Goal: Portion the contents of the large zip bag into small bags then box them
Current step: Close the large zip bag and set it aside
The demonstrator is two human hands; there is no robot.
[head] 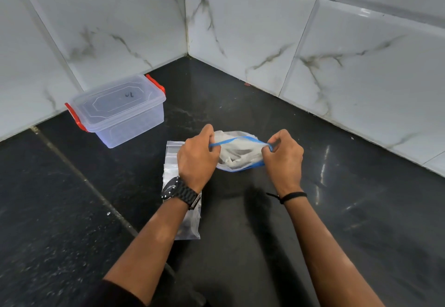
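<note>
The large zip bag (238, 153) has a blue zip strip, and its mouth is pulled open between my hands above the black counter. Pale crumpled contents show inside it. My left hand (196, 157) pinches the left end of the blue strip. My right hand (284, 156) pinches the right end. A stack of small clear zip bags (185, 220) lies flat on the counter under my left wrist, partly hidden by my arm. A clear plastic box (120, 111) with red side clips stands at the back left with its lid on.
The black stone counter (240, 234) fills a corner between two white marble-tiled walls (265, 29). A seam in the counter (79, 174) runs diagonally on the left. A small reddish scrap (247, 84) lies at the foot of the right wall.
</note>
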